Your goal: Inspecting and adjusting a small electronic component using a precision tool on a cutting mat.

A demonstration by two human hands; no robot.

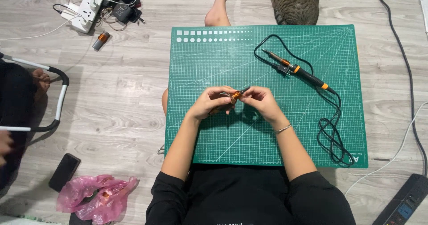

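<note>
Above the middle of the green cutting mat (267,131) on the floor, the left hand (213,102) pinches one end of a small copper-wound coil (236,95). The right hand (259,99) pinches its other end. It looks light and stiff, with delicate windings, so it is best gripped by the ends.

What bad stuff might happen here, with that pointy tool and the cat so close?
The soldering iron lies loose on the green cutting mat, tip bare; if hot, it might scorch the mat or a sleeve. The cat sits at the mat's far edge and may step on it. The black cord loops near the right hand, so a snag is possible while both hands, left hand too, pinch the small copper coil.
</note>
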